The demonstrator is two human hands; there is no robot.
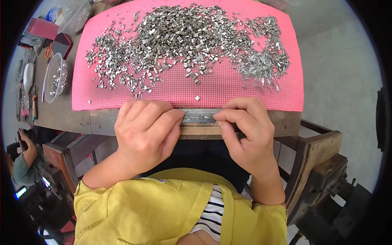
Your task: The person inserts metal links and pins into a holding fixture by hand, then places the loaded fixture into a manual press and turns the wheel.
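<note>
Yellow cloth of my shirt [130,208] is nearest, below the fingers of my left hand [147,128] and my right hand [250,132], with dark trousers [200,155] under the gap between them. If I press one end harder than the other, the dark metal strip [199,112] between my fingertips could, I judge, tilt, and its small shiny parts [197,117] could fall over the wooden table edge [200,130] just below my fingers. Both forearms rise from the sides, and the hands turn inward. Left fingers are curled together, knuckles up, the index tip at the strip's left end, the thumb beneath it. Right index and thumb come close together at the right end. Whether either hand truly pinches the strip, I cannot tell. Just beyond my fingers, one loose piece [197,98] sits on the pink mat [222,86]; a careless knuckle might sweep it off. Farther beyond them lies the big heap of metal pieces [183,34]
</note>
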